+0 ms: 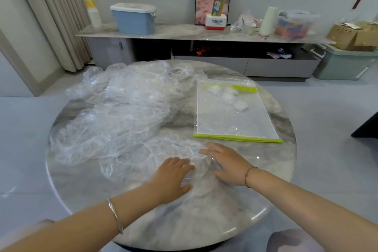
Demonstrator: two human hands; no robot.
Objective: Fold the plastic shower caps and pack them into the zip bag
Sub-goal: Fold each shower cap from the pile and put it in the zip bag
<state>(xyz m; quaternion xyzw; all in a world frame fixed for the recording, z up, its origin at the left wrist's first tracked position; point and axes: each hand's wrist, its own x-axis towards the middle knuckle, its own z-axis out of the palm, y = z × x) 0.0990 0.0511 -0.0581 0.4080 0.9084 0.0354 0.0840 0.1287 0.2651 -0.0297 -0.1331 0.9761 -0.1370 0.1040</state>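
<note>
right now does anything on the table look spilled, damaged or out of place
Nothing spilled or damaged. The loose shower caps sprawl in a tangled heap over the left half of the table, reaching its edge. The zip bag lies flat beside it, folded caps bunched near its zip end.

A round marble table (184, 221) carries a loose heap of clear caps (122, 108) over its left half, reaching from the far edge to the near middle. A zip bag (235, 122) lies flat toward the right edge, just beside the heap.
</note>
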